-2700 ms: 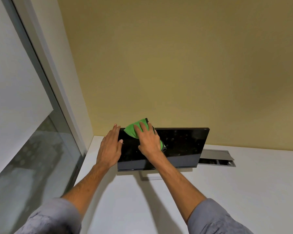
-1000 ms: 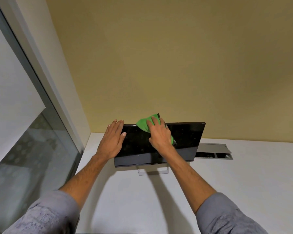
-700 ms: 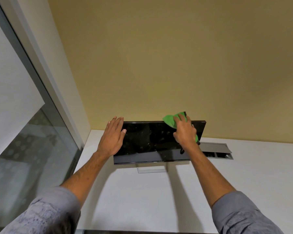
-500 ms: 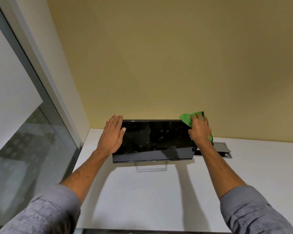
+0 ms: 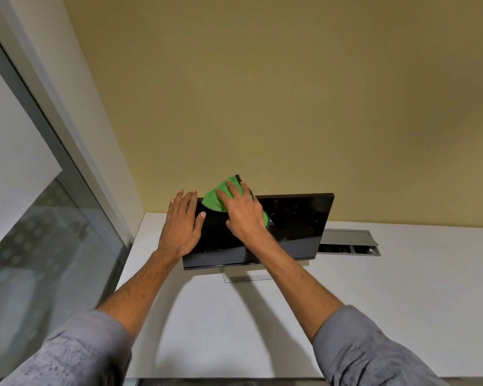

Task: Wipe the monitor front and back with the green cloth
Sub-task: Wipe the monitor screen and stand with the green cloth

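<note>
R hand (image 5: pixel 241 210) presses green cloth (image 5: pixel 216 199) flat on monitor (image 5: pixel 296 224) top-left; unwiped screen runs toward 3 o'clock. L hand (image 5: pixel 180 224), flat and released, braces left edge.

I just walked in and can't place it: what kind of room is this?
Probably an office. A monitor stands on a white desk with an open cable hatch, beside a large window.
</note>
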`<move>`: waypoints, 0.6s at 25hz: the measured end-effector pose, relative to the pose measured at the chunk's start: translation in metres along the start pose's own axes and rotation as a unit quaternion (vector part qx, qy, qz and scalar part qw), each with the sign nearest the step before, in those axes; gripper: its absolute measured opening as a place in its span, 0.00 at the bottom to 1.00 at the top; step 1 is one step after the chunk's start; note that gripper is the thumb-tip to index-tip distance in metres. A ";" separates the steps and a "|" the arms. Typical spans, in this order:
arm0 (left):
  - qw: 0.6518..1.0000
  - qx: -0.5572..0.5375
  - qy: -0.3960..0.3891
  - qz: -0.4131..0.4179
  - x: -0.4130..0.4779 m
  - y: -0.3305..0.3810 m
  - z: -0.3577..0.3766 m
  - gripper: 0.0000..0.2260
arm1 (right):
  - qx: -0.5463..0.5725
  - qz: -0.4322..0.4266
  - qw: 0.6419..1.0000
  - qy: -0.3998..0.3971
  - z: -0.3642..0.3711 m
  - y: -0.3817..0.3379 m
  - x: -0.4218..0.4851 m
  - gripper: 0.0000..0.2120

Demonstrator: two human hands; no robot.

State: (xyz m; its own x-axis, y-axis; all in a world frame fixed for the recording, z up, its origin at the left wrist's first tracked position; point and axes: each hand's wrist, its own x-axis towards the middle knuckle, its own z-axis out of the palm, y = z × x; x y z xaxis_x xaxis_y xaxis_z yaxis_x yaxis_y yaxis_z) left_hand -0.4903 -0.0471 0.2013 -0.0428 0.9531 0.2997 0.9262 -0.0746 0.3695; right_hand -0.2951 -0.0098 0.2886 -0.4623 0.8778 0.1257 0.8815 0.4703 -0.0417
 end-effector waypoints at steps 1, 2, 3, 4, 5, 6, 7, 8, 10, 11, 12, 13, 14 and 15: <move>1.000 0.000 -0.003 0.004 -0.001 -0.002 -0.001 0.30 | -0.005 -0.003 1.000 -0.010 0.005 -0.006 0.000 0.45; 1.000 0.001 -0.007 0.009 -0.001 -0.004 -0.003 0.30 | -0.007 0.003 1.000 -0.014 0.009 -0.004 -0.001 0.46; 1.000 0.003 -0.010 0.016 -0.001 -0.006 -0.004 0.30 | -0.009 0.016 1.000 -0.012 0.011 0.004 -0.002 0.46; 1.000 0.004 -0.012 0.021 0.000 -0.008 -0.005 0.30 | -0.011 0.030 0.999 -0.008 0.012 0.016 -0.004 0.46; 1.000 0.004 -0.013 0.024 0.000 -0.009 -0.006 0.30 | -0.012 0.045 0.999 -0.006 0.013 0.031 -0.007 0.46; 1.000 0.003 -0.013 0.024 -0.001 -0.009 -0.006 0.29 | -0.012 0.058 0.998 -0.006 0.015 0.049 -0.010 0.46; 1.000 0.001 -0.013 0.022 -0.002 -0.009 -0.005 0.29 | -0.010 0.074 0.997 -0.005 0.017 0.068 -0.013 0.45; 1.000 0.000 -0.013 0.020 -0.003 -0.008 -0.004 0.29 | -0.005 0.094 0.996 -0.001 0.018 0.089 -0.017 0.44; 1.000 0.001 -0.015 0.021 -0.003 -0.008 -0.003 0.29 | 0.005 0.143 0.990 0.009 0.015 0.129 -0.023 0.42; 1.000 0.003 -0.020 0.024 -0.001 -0.009 -0.005 0.29 | 0.011 0.168 0.986 0.013 0.014 0.146 -0.026 0.41; 0.999 0.004 -0.025 0.029 0.000 -0.011 -0.006 0.30 | 0.018 0.190 0.981 0.017 0.012 0.162 -0.028 0.41; 0.999 0.005 -0.030 0.035 0.001 -0.012 -0.008 0.30 | 0.025 0.209 0.977 0.019 0.010 0.176 -0.030 0.41; 0.999 0.005 -0.034 0.041 0.003 -0.014 -0.009 0.30 | 0.032 0.224 0.974 0.019 0.008 0.188 -0.031 0.40; 0.998 0.005 -0.038 0.046 0.003 -0.015 -0.011 0.30 | 0.040 0.237 0.970 0.020 0.007 0.198 -0.032 0.40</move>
State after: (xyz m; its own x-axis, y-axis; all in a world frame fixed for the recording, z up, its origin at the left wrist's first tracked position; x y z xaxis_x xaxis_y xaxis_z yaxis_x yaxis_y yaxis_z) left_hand -0.5088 -0.0460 0.2065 0.0705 0.9620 0.2637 0.9288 -0.1597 0.3343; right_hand -0.1061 0.0558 0.2693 -0.0013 0.9937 0.1123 0.9832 0.0218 -0.1811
